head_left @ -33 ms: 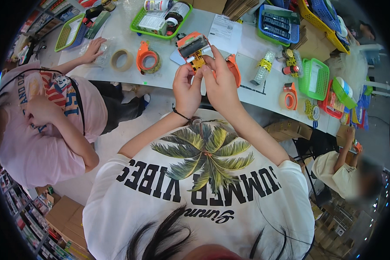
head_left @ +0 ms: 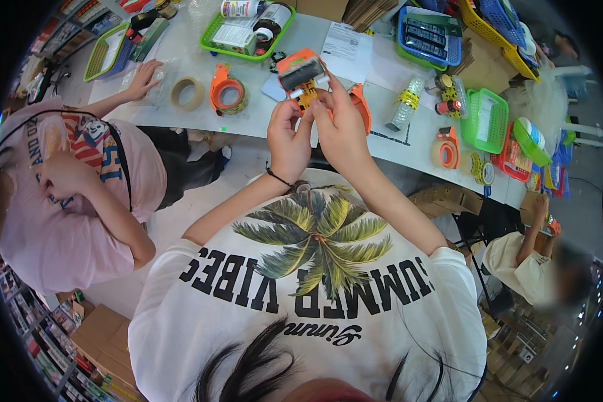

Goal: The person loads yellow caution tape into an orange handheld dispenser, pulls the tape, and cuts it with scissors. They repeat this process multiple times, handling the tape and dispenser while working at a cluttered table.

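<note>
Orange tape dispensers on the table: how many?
2 clearly: a dispenser left of the left hand, a second dispenser well right of the right hand. An orange piece partly hidden behind that hand may be another.

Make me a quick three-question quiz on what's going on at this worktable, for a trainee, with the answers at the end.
1. True or false: the camera wearer's left hand and right hand are both on the orange tape dispenser with the black roller.

2. Multiple choice: where does the loose tan tape roll lie?
A) To the right of the wearer's hands
B) To the left of the wearer's hands
C) Inside a green basket

3. Fill in the blank: the wearer's dark wristband is on the ____ wrist.

Key: 1. True. 2. B. 3. left.
</note>
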Action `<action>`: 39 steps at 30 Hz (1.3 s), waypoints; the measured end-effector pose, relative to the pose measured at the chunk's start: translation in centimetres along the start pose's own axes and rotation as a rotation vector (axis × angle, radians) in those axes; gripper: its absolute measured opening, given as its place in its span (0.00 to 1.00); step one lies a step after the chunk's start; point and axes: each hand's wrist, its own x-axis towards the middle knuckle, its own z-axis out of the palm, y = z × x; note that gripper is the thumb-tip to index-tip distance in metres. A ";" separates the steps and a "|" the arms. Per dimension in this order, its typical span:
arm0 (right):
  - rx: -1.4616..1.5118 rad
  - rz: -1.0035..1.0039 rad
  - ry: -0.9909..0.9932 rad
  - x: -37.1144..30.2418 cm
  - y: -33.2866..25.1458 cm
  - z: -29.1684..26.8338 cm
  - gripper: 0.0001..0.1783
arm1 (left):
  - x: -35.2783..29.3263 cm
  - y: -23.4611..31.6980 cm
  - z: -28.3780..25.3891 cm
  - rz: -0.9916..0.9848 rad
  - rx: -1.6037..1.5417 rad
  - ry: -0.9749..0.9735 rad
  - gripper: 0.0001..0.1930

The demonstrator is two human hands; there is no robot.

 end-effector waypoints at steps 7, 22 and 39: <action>0.109 0.114 0.054 0.6 1.7 -2.5 0.19 | 1.4 1.3 -1.7 -0.291 -0.323 -0.328 0.07; -0.476 -0.632 0.365 1.3 3.1 -3.7 0.05 | 2.5 4.0 -0.9 -0.587 -0.659 -0.428 0.14; 0.160 0.072 0.082 1.7 1.4 -6.4 0.12 | 4.5 2.7 -3.2 -0.531 -0.706 -0.759 0.17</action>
